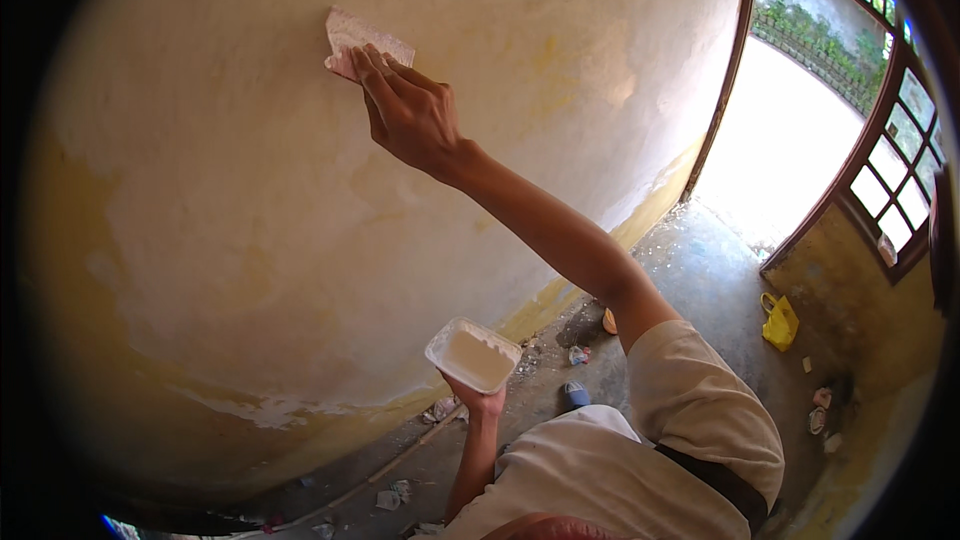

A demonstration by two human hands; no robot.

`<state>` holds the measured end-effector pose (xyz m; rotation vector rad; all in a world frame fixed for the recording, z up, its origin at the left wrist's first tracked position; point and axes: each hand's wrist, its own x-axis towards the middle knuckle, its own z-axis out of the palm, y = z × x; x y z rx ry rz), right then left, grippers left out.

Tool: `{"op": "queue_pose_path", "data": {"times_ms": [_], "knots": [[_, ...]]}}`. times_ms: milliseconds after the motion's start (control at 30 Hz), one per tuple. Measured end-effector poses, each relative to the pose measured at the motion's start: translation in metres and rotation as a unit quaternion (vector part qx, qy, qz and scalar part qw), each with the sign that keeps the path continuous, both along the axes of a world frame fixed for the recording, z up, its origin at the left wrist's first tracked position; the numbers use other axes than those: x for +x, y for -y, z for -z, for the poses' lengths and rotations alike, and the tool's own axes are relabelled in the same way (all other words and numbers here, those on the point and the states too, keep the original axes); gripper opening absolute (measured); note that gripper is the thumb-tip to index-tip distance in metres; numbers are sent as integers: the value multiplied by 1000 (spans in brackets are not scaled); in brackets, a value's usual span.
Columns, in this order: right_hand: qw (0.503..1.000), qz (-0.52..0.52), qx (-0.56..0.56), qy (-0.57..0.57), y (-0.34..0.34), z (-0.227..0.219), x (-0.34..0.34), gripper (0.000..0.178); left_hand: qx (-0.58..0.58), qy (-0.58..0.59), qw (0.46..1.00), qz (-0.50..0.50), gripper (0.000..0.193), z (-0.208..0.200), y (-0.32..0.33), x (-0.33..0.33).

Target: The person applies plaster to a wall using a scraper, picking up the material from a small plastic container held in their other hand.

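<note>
My right hand [413, 120] is raised high on the wall, its fingers pressed together on a flat, pinkish-white speckled piece [362, 37]. That piece lies against the wall [300, 190]; whether it is a spreader or a folded sheet I cannot tell. Lower down, my left hand [480, 400] supports a white rectangular plastic tub [478, 357] from beneath, close to the wall. Pale, smooth paste or liquid fills part of the tub, and its rim is smeared white. Most of my left fingers are hidden under it. The wall is yellow with broad whitish patches.
A doorway [790, 130] with bright light stands at the right, beside a brown-framed window [897, 165]. A yellow bag [779, 322] rests on the concrete floor [700, 250]. Crumpled scraps [820, 410] lie near the right wall, and a long thin stick [400, 458] lies below the tub.
</note>
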<state>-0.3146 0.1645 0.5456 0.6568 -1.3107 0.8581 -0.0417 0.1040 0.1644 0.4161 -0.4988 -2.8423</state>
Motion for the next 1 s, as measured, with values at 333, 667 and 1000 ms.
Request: {"op": "queue_pose_path", "data": {"times_ms": [333,667,1000], "knots": [[982,184,7,46,-86,-13,-88,44,-3,-6,1000,22,57,0,2,-4],[997,-42,-24,-62,-123,-9,-65,31,-32,-1,999,-8,57,19,15,-1],[997,57,-41,-14,-121,-32,-94,37,-4,-21,1000,-11,56,10,3,2]]}}
